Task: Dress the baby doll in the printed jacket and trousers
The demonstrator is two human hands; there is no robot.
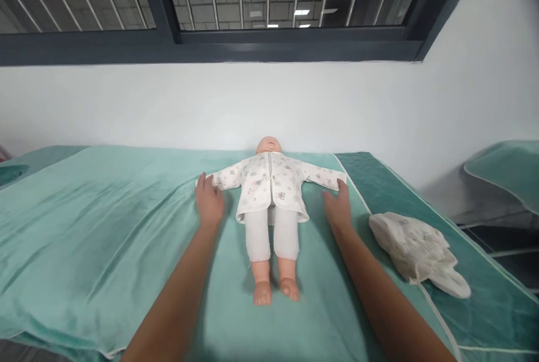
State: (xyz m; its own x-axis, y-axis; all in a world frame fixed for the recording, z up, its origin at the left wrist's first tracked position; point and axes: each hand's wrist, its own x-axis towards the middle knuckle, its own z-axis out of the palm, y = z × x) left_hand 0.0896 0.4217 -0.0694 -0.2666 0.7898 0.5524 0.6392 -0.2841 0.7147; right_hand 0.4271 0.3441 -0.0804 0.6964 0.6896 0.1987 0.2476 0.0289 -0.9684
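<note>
A baby doll (272, 205) lies on its back on a teal blanket (105, 221), head toward the wall, arms spread. It wears a white printed jacket and white trousers, with bare feet. My left hand (208, 202) rests flat on the blanket, its fingertips at the end of the doll's left-side sleeve. On the other side, my right hand (338, 205) lies flat by the opposite sleeve end. Both hands hold nothing.
A crumpled white printed cloth (415, 250) lies on the darker teal cover (471, 306) to the right. A white wall (379, 109) stands close behind, with a dark-framed window (210, 45) above. Another teal-covered surface (505, 171) sits at far right.
</note>
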